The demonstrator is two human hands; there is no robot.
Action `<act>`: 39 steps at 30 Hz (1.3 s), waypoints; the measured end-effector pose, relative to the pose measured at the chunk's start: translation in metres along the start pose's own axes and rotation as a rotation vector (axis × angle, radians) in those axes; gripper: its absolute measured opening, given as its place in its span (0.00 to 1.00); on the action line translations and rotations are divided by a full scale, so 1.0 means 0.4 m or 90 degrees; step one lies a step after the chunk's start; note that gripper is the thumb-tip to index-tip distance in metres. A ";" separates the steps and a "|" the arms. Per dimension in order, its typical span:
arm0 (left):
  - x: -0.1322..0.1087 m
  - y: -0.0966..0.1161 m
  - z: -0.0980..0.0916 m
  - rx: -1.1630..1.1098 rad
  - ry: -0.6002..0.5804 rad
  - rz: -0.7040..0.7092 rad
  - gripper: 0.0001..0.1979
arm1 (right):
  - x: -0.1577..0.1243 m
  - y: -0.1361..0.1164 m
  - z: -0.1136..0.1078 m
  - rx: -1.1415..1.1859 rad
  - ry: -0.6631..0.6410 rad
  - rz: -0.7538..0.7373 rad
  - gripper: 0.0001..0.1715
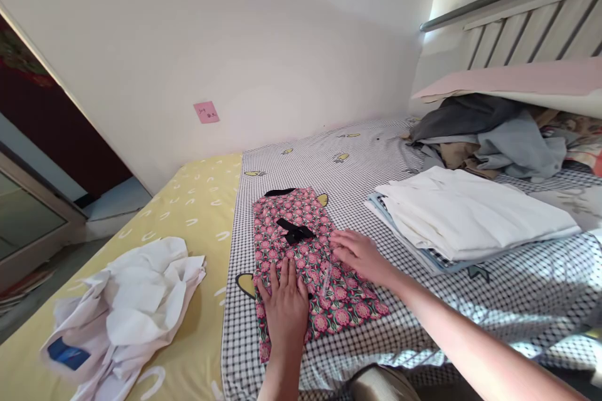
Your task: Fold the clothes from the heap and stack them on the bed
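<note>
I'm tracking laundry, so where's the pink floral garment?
In the head view, the garment lies near centre, beneath the left hand and right hand, left of the folded stack.

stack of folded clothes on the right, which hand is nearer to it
Right. The right hand is at the right side of the pink floral garment, apart from the stack of folded clothes; the left hand is farther left, flat on the garment.

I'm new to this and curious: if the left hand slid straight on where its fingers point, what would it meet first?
Probably the black bow on the pink floral garment, just past the left hand; how far the bow stands up is unclear.
</note>
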State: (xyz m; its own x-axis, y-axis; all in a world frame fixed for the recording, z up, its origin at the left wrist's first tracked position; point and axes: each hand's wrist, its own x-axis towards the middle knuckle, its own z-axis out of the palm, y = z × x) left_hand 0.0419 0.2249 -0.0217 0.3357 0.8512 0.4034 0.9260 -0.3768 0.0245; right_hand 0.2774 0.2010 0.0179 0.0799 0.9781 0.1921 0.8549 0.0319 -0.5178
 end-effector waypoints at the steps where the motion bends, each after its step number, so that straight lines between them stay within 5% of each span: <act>1: 0.000 0.001 0.000 -0.002 -0.003 -0.001 0.26 | -0.036 -0.015 -0.006 0.006 0.007 -0.043 0.29; 5: -0.005 0.000 0.003 -0.006 0.008 -0.009 0.26 | -0.128 -0.067 0.008 0.007 -0.030 -0.034 0.42; 9: -0.011 -0.011 0.020 -0.009 0.076 -0.060 0.25 | -0.099 -0.060 0.048 0.132 0.036 0.098 0.15; 16: -0.009 -0.011 0.015 -0.002 0.078 -0.084 0.24 | -0.013 0.016 0.068 0.260 0.175 0.266 0.15; 23: -0.009 -0.004 0.007 0.011 0.063 -0.085 0.24 | -0.002 0.043 0.050 0.295 0.309 0.238 0.18; 27: -0.009 -0.003 0.008 0.012 0.064 -0.080 0.24 | -0.042 -0.022 0.018 0.134 0.378 0.058 0.20; 29: -0.009 -0.002 0.005 0.013 0.065 -0.076 0.24 | -0.058 -0.067 0.020 0.029 0.323 -0.024 0.23; 34: -0.010 -0.002 0.006 0.018 0.074 -0.074 0.24 | -0.051 -0.112 0.100 -0.151 0.012 -0.096 0.27; 39: -0.009 -0.001 0.013 0.017 0.074 -0.073 0.24 | -0.035 -0.084 0.146 -0.181 -0.052 -0.096 0.28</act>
State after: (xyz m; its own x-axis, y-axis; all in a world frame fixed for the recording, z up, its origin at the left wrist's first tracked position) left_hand 0.0412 0.2240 -0.0281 0.2064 0.8399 0.5021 0.9620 -0.2680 0.0528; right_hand 0.2178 0.1983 -0.0160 -0.0903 0.9802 0.1760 0.9637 0.1306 -0.2328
